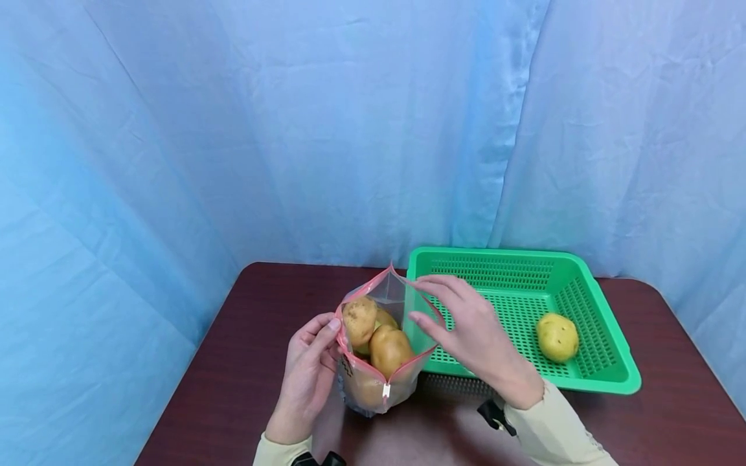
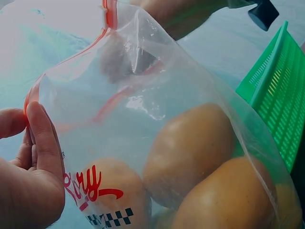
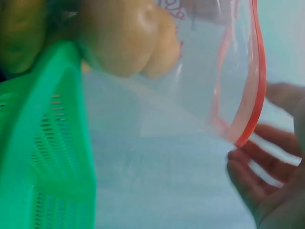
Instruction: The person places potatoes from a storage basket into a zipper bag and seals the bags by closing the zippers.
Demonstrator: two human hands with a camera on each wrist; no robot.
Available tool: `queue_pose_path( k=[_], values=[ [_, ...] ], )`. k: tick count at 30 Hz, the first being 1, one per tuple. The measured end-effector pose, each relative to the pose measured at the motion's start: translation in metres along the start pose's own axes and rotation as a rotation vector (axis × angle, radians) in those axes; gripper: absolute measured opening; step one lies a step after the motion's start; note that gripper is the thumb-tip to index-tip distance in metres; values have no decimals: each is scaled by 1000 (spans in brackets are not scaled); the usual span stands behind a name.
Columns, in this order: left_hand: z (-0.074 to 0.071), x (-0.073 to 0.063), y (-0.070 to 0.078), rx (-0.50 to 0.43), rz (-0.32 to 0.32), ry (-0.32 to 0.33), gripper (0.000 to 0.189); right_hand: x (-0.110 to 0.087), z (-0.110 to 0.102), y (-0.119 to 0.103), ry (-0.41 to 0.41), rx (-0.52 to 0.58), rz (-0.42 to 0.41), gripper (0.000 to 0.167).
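A clear zip bag [image 1: 402, 388] with a red-edged mouth stands on the table, its mouth spread wide. Several potatoes [image 1: 390, 349] fill its lower part; through the plastic, the left wrist view shows some of these potatoes [image 2: 190, 148]. My left hand [image 1: 309, 362] pinches the bag's left rim between thumb and fingers. At the opposite rim is my right hand [image 1: 472, 330], thumb and fingers spread apart and relaxed. Its fingers [image 3: 267, 162] lie at the red rim in the right wrist view; whether they press on it I cannot tell.
A green plastic basket [image 1: 606, 323] with slotted walls stands right of the bag, close against it. One potato [image 1: 557, 338] lies in its right part. The dark red-brown table [image 1: 233, 388] ends at light blue curtains [image 1: 350, 129] behind.
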State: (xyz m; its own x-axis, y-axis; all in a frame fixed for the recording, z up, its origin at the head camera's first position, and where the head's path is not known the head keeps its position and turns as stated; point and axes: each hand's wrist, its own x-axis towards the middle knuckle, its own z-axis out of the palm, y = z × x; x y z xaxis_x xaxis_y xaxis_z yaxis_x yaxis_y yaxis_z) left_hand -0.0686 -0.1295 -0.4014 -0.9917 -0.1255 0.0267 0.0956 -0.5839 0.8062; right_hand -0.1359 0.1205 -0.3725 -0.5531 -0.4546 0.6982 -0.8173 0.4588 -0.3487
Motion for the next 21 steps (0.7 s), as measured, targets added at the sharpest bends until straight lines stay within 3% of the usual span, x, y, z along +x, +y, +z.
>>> queue_pose_path(
  k=[2, 5, 8, 11, 15, 21],
  values=[
    [0, 0, 0, -5, 1, -1, 21, -7, -4, 1, -15, -12, 144, 41],
    [1, 0, 0, -8, 4, -2, 21, -16, -10, 2, -106, -11, 357, 24],
    [1, 1, 1, -9, 8, 3, 21, -22, -14, 2, -202, 10, 463, 19],
    [1, 2, 3, -1, 17, 10, 21, -24, -12, 2, -218, 62, 430, 32],
    [3, 7, 7, 32, 29, 24, 19, -18, -1, -1, -130, 105, 340, 39],
    [5, 10, 7, 69, -5, 20, 21, -9, 13, -5, -40, 136, 293, 31]
  ],
)
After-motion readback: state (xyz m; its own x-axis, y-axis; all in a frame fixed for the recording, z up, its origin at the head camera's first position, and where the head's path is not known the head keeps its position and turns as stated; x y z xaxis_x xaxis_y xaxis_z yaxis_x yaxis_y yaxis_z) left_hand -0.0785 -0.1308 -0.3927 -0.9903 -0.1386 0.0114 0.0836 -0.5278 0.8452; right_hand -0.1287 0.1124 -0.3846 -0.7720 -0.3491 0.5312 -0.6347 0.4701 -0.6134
